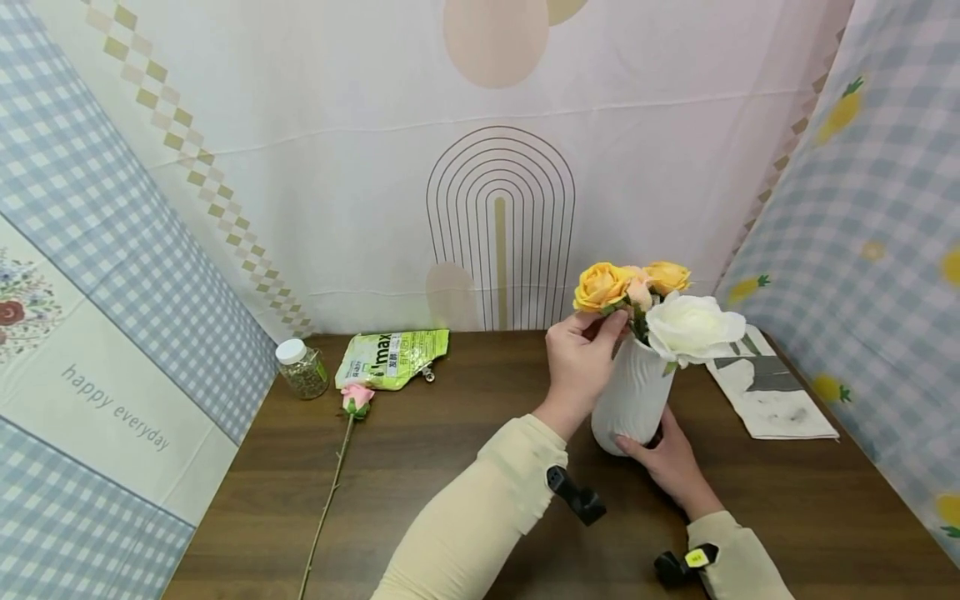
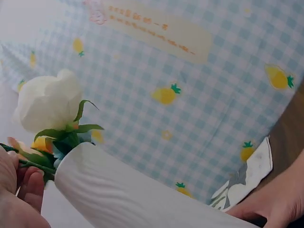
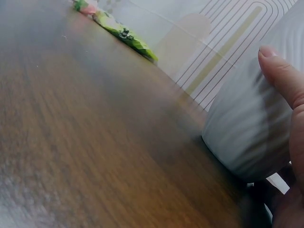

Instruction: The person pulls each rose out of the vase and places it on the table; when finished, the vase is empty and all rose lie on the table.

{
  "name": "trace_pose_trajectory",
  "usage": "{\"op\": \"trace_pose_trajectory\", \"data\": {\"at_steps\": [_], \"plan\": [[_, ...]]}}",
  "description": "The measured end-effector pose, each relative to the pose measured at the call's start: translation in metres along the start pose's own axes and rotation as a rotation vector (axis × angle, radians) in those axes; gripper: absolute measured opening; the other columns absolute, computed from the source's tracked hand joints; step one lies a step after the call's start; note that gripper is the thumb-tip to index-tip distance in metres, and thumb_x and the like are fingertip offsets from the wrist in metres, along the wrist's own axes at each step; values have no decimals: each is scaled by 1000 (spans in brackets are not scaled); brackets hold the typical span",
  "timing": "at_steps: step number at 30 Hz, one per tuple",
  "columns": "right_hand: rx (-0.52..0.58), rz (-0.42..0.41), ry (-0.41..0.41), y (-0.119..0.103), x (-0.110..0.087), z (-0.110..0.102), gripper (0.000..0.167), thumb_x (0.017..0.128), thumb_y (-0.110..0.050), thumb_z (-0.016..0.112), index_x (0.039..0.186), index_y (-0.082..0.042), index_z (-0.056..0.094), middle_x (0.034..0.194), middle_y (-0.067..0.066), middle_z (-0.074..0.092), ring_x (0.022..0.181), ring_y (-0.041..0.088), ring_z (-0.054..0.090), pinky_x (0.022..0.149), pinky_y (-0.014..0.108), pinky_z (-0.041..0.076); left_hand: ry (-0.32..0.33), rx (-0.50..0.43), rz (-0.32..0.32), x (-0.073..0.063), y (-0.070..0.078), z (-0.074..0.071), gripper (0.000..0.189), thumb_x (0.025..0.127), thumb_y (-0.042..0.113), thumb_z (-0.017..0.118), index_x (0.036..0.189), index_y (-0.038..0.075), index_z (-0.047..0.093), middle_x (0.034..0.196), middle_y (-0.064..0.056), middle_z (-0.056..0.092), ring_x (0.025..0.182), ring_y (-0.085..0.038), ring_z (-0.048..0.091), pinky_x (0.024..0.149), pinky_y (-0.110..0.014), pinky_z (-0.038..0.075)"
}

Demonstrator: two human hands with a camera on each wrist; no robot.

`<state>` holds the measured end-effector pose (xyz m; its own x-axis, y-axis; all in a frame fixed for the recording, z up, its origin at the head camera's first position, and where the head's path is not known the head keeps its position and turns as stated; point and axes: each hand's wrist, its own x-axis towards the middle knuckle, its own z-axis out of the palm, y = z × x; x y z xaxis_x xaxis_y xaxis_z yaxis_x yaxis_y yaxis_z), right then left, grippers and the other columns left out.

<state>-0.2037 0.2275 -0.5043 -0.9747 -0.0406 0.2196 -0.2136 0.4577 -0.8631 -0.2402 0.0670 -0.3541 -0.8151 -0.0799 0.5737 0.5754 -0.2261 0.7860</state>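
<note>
A white ribbed vase (image 1: 632, 392) stands toward the right of the table, leaning slightly in the head view. From its mouth rise yellow roses (image 1: 602, 286), a peach rose (image 1: 638, 289) and a large white rose (image 1: 693, 327). My left hand (image 1: 581, 358) is at the rim, thumb and fingers pinching a green rose stem (image 2: 35, 165) just below the left yellow bloom. Low on the vase, my right hand (image 1: 672, 464) grips its side; the right wrist view shows the thumb (image 3: 280, 76) along the wall. Its other fingers are mostly hidden behind the vase.
A pink rose (image 1: 357, 398) with a long stem lies on the left of the wooden table (image 1: 465, 433). Behind it are a green pouch (image 1: 393, 358) and a white-lidded jar (image 1: 302, 369). A printed cloth (image 1: 772, 387) lies right of the vase. Fabric walls enclose the table.
</note>
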Motion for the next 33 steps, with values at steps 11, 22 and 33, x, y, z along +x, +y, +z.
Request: {"op": "trace_pose_trajectory", "data": {"at_steps": [11,22,33], "plan": [[-10,-30,31,3,-1,1,81,83,-19,77,148,-6,29,138,19,45,121,30,45,86,12,34,98,-228,-75,7,5,-3,18,91,0,63,103,-12,68,92,-23,67,72,-16,63,73,-41,56],[-18,-43,23,-2,-2,0,81,84,-18,76,148,-6,28,139,20,44,122,32,44,86,13,35,65,-324,0,12,24,-15,26,90,0,64,111,-16,62,101,-21,67,87,-13,65,76,-28,55],[-42,-27,24,-5,-3,-1,79,84,-19,76,146,-3,30,136,21,46,122,32,44,86,12,33,295,-596,-27,28,45,-59,13,91,-1,62,93,8,71,91,-8,67,79,-17,64,74,-27,54]]}}
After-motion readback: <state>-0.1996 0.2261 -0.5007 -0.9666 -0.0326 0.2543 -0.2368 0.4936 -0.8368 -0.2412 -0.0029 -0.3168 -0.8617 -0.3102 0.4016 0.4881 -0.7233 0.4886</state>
